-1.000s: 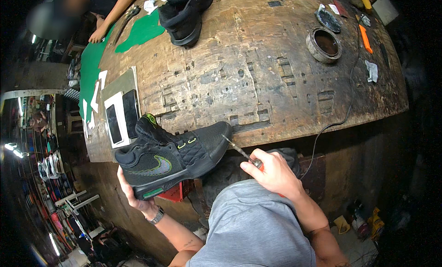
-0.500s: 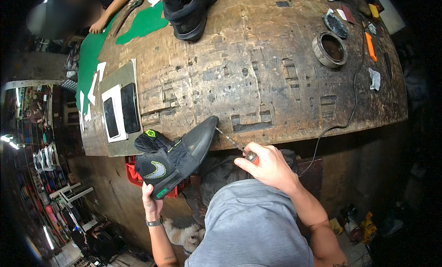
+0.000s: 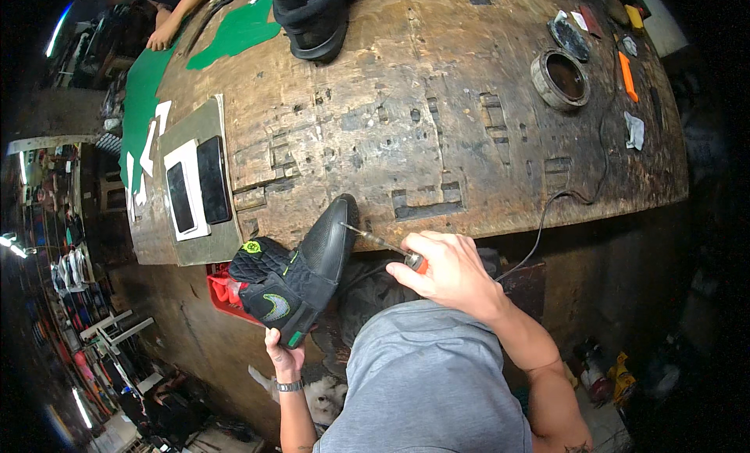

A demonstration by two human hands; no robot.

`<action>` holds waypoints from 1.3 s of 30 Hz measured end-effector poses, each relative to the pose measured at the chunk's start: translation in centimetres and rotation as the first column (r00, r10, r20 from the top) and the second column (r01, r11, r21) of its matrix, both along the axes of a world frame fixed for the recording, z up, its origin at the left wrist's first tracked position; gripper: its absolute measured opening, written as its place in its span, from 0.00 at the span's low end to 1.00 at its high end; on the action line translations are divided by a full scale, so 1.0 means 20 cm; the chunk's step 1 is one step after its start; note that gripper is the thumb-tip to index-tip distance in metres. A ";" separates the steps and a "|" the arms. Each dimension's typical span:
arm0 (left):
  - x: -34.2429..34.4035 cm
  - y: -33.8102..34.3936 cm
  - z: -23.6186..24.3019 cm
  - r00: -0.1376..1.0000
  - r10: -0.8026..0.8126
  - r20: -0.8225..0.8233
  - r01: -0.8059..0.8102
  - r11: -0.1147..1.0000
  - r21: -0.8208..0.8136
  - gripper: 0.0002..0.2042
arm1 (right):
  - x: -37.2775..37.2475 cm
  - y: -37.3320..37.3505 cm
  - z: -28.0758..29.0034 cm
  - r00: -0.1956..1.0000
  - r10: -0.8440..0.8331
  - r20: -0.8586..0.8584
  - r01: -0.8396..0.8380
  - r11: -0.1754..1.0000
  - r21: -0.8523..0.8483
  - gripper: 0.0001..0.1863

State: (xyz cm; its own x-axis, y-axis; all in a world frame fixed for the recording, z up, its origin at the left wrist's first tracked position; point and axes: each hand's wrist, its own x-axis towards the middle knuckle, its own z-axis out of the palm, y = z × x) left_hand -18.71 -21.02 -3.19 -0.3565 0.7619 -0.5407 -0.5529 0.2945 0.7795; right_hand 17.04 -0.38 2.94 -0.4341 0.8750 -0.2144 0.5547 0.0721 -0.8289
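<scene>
My left hand (image 3: 285, 351) grips the heel end of a black high-top shoe (image 3: 319, 259) with yellow-green details, its toe raised against the table's near edge. My right hand (image 3: 449, 275) holds a thin metal-shafted tool (image 3: 376, 239) with an orange-red handle; its tip is at the shoe's toe, touching or very close. A dark cord (image 3: 536, 232) runs from near that hand onto the table. Behind the shoe's heel is a red plastic crate (image 3: 223, 295) below the tabletop.
The scarred wooden table (image 3: 469, 140) bears phones (image 3: 215, 179), green sheets (image 3: 234, 27), another black shoe (image 3: 308, 27), a round tin (image 3: 558, 82) and an orange knife (image 3: 627, 76). Another person's hand (image 3: 162, 35) rests top left. A white furry animal (image 3: 324, 398) is on the floor.
My left hand has moved down and right, swinging the shoe to a steeper, toe-up angle. My right hand has shifted slightly left and up with the tool, following the toe.
</scene>
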 end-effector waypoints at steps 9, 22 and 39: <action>0.01 0.01 -0.01 0.999 0.048 0.001 -0.048 0.998 0.028 0.33 | -0.04 -0.06 -0.01 0.996 0.049 -0.081 -0.046 0.998 0.038 0.16; 0.09 0.00 0.06 0.940 -0.014 -0.340 0.053 0.993 0.106 0.47 | 0.09 0.02 0.01 0.996 -0.078 -0.049 0.071 0.989 -0.134 0.17; 0.08 -0.02 0.00 0.946 0.066 -0.317 -0.041 0.996 0.083 0.49 | 0.12 0.04 0.02 0.998 -0.063 -0.031 0.056 0.981 -0.188 0.17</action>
